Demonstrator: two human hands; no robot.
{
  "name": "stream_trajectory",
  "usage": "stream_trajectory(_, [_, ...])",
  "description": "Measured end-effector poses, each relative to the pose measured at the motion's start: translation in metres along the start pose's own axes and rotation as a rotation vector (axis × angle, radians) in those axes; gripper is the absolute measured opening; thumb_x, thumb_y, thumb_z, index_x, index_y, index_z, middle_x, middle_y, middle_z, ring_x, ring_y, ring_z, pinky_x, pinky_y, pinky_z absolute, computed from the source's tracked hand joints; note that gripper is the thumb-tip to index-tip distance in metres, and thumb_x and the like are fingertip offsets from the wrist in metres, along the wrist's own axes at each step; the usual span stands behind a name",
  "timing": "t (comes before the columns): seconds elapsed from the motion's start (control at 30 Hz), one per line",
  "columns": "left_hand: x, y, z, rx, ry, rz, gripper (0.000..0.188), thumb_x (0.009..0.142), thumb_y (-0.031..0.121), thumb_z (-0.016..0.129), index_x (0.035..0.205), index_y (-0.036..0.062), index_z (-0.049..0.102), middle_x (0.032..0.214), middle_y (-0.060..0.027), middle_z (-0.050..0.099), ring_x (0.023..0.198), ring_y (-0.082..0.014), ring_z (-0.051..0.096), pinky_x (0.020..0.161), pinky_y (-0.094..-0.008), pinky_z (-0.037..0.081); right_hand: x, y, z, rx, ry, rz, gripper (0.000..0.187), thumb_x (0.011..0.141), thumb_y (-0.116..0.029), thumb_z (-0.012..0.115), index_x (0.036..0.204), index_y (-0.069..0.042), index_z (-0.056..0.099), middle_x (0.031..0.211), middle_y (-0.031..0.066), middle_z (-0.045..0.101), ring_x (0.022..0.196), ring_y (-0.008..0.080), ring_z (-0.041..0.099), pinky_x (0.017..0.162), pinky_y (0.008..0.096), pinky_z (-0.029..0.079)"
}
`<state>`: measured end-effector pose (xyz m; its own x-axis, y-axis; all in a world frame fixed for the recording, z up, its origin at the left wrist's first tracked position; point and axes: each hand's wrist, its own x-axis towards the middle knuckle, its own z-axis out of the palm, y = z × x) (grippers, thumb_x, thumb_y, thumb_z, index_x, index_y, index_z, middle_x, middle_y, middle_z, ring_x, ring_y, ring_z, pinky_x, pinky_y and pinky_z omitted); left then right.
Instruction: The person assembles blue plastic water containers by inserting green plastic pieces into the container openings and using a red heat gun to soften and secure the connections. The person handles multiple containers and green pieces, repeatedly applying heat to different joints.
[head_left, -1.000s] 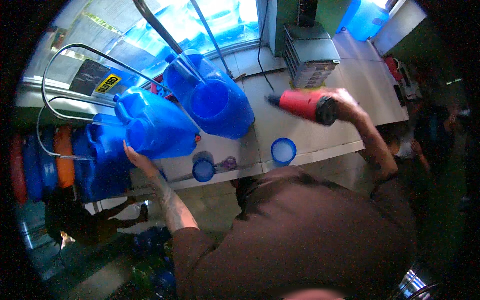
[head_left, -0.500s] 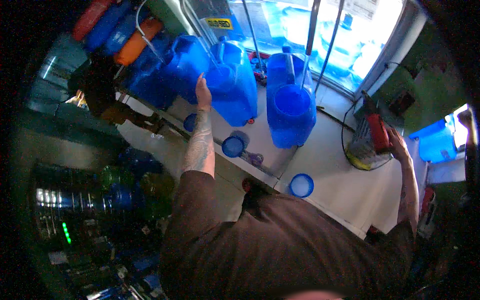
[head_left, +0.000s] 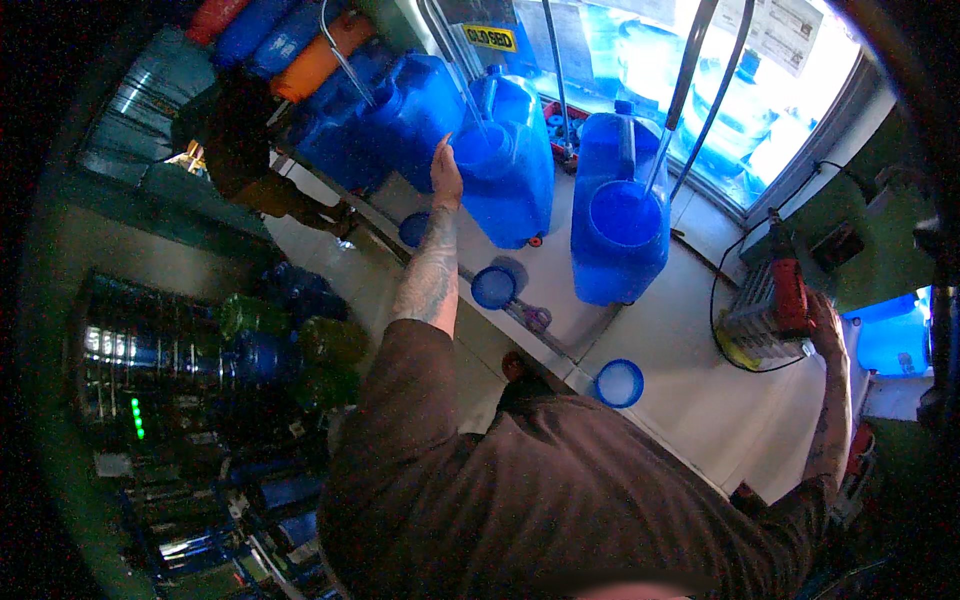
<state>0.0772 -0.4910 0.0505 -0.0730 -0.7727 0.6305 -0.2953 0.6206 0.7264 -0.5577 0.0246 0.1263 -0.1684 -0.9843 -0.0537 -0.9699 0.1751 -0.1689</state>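
My left hand (head_left: 447,178) is stretched out, fingers extended, at the near-left side of a blue water jug (head_left: 510,185) with a wide round mouth. Whether the fingertips touch the jug I cannot tell. A second wide-mouthed blue jug (head_left: 618,262) stands to its right, with a metal spout (head_left: 659,160) reaching into its opening. Far to the right, my right hand (head_left: 825,325) lies against the red top (head_left: 792,300) of a boxy grey machine (head_left: 760,312), its fingers partly hidden. Round blue lids (head_left: 493,288) (head_left: 620,384) lie on the white surface.
More blue jugs (head_left: 410,120) stand at the left under another curved spout (head_left: 345,62). A black cable (head_left: 716,300) loops around the machine. A purple item (head_left: 537,318) lies beside one lid. Behind the jugs is a bright window (head_left: 740,110). Dark shelving with bottles (head_left: 270,350) fills the left.
The view has shifted, so the scene sits farther right. My left hand remains beside the jug; my right hand is still at the red top, now farther around its side.
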Motion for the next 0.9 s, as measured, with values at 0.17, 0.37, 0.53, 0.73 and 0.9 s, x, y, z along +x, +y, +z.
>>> stream_trajectory(0.17, [-0.002, 0.007, -0.001, 0.001, -0.012, -0.014, 0.042, 0.1, 0.024, 0.033, 0.128, -0.0001, 0.051, 0.127, -0.017, 0.055, 0.12, -0.0281, 0.05, 0.103, -0.0366, 0.037, -0.005, 0.015, 0.0, -0.052, -0.137, 0.143, 0.054, 0.085, -0.023, 0.058, 0.135, -0.009, 0.045, 0.137, 0.0142, 0.046, 0.124, 0.0355, 0.044, 0.104, 0.0436, 0.037])
stream_trajectory(0.37, [-0.001, 0.003, 0.001, 0.11, -0.039, 0.049, 0.044, 0.101, 0.026, 0.029, 0.129, -0.0007, 0.05, 0.128, -0.0197, 0.053, 0.12, -0.0322, 0.049, 0.102, -0.0393, 0.037, -0.004, 0.031, 0.007, -0.177, -0.011, 0.053, 0.057, 0.084, -0.022, 0.06, 0.137, -0.008, 0.043, 0.139, 0.015, 0.044, 0.126, 0.0362, 0.042, 0.106, 0.0434, 0.036])
stream_trajectory(0.53, [0.01, -0.016, -0.004, -0.081, -0.207, -0.061, 0.042, 0.1, 0.027, 0.035, 0.13, -0.0003, 0.048, 0.127, -0.0163, 0.053, 0.116, -0.0287, 0.05, 0.101, -0.0412, 0.037, -0.028, 0.044, 0.028, -0.29, 0.254, 0.204, 0.063, 0.084, -0.021, 0.063, 0.14, -0.007, 0.038, 0.143, 0.0177, 0.039, 0.131, 0.0377, 0.037, 0.108, 0.0429, 0.034])
stream_trajectory(0.73, [0.012, -0.017, -0.017, 0.12, -0.248, 0.117, 0.051, 0.099, 0.034, 0.038, 0.13, -0.0048, 0.047, 0.13, -0.0228, 0.05, 0.118, -0.0336, 0.049, 0.101, -0.0421, 0.038, -0.093, -0.021, 0.117, 0.187, 1.119, 0.382, 0.038, 0.087, -0.006, 0.063, 0.123, -0.007, 0.052, 0.121, 0.0155, 0.055, 0.113, 0.0278, 0.054, 0.095, 0.0356, 0.044])
stream_trajectory(0.9, [-0.002, 0.071, -0.007, 0.185, -0.026, 0.087, 0.052, 0.098, 0.034, 0.037, 0.129, -0.0064, 0.046, 0.132, -0.0226, 0.047, 0.119, -0.0335, 0.047, 0.102, -0.0425, 0.037, -0.099, -0.109, 0.217, 0.298, 0.676, 0.483, 0.036, 0.084, -0.015, 0.065, 0.115, -0.002, 0.054, 0.102, 0.0183, 0.061, 0.102, 0.0358, 0.057, 0.085, 0.0411, 0.049])
